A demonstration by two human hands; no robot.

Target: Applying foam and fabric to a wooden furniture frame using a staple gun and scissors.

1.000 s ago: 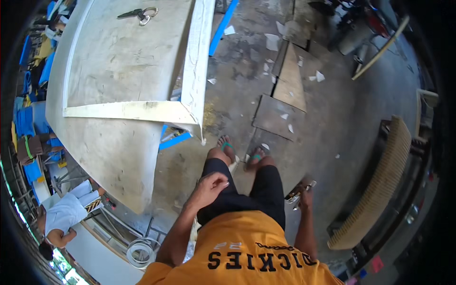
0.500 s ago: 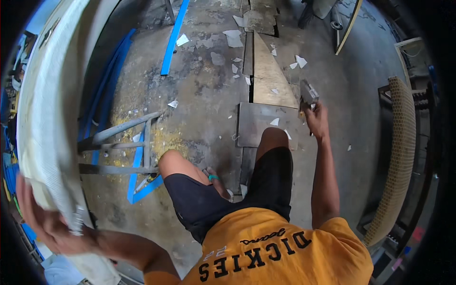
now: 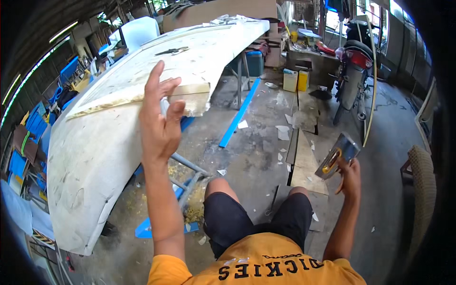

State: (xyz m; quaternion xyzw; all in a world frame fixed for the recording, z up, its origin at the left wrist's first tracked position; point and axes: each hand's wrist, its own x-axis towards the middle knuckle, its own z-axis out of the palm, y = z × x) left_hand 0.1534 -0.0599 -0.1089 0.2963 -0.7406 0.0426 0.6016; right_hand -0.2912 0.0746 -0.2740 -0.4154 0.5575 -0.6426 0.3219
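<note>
My right hand (image 3: 350,180) is closed around the yellowish handle of a flat metal trowel (image 3: 349,145), held out to the right above the floor. My left hand (image 3: 161,126) is raised with fingers apart and nothing in it. It overlaps the near edge of a big white curved panel (image 3: 90,175), and I cannot tell whether they touch. A layered, rough-edged block (image 3: 195,97) shows at the panel's edge just past my left fingers. Farther up, a dark tool-like thing (image 3: 173,51) lies on the panel's top.
A grey metal trestle (image 3: 187,183) stands beside the panel. On the floor lie a blue strip (image 3: 240,114), white scraps (image 3: 282,132) and a wooden board (image 3: 306,166). A motorcycle (image 3: 354,66) is parked at the far right, with a patterned padded piece (image 3: 422,190) nearer.
My view has tilted up, showing more of the panel and workshop. My left hand has risen from the panel's lower edge, fingers spread. The trowel has turned its flat blade into view.
</note>
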